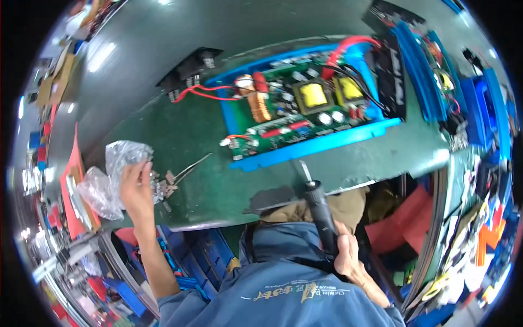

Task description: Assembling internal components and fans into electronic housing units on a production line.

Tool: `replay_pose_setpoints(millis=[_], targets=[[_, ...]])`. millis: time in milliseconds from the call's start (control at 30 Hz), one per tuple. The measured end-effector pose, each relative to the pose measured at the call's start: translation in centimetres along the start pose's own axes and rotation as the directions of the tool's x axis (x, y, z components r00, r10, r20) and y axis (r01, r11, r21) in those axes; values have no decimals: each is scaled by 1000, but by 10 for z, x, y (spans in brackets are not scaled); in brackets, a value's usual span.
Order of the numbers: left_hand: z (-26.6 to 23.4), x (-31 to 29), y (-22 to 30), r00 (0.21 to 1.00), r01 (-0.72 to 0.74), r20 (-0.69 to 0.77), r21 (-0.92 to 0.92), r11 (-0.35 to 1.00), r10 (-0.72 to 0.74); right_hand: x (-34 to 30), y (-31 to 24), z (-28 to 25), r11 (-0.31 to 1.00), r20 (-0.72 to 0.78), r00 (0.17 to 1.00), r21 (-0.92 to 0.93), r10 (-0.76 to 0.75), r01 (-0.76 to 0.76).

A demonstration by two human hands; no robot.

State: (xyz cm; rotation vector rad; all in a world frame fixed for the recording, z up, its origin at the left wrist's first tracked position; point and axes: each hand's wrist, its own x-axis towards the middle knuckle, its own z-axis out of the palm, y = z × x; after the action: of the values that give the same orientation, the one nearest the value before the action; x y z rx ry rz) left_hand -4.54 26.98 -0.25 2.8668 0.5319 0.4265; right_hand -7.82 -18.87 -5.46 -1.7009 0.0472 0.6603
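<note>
My right hand (pixel 346 252) is wrapped round the grip of a black electric screwdriver (pixel 321 215), whose metal bit points away toward the blue case. My left hand (pixel 137 188) is at a clear plastic bag (pixel 122 155), its fingers bent together on the crinkled film; the fingertips are partly blurred. Beside it lie small metal parts (pixel 168 185) and thin metal tweezers (pixel 190 165). Ahead of me sits an open blue metal case (pixel 321 148) holding a green circuit board (pixel 283 111) with yellow transformers and a copper coil. Neither hand touches the case.
Red wires run from the board to a black end panel (pixel 188 71) at the left. Another black panel (pixel 392 76) stands at the case's right end. Beyond it is a second blue case (pixel 419 76). A blue bin (pixel 482 106) stands far right. The green bench's (pixel 201 210) front edge is near my body.
</note>
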Motion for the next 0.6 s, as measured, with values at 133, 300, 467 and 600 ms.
replay_pose_setpoints(millis=[133, 300, 467, 600], targets=[[-7, 0, -27, 1000, -2, -6, 35, 999, 3, -8, 5, 0, 995, 85, 996, 95, -6, -2], [-16, 20, -3, 999, 31, -7, -163, 986, -33, 4, -15, 5, 997, 98, 993, 49, -66, 61], [-19, 31, 136, 969, -13, 200, -542, 840, 144, 6, -21, 9, 992, 75, 993, 84, -96, 90], [3, 44, 181, 889, -130, 271, -622, 772, 368, 7, -18, 17, 991, 74, 994, 113, -79, 70]])
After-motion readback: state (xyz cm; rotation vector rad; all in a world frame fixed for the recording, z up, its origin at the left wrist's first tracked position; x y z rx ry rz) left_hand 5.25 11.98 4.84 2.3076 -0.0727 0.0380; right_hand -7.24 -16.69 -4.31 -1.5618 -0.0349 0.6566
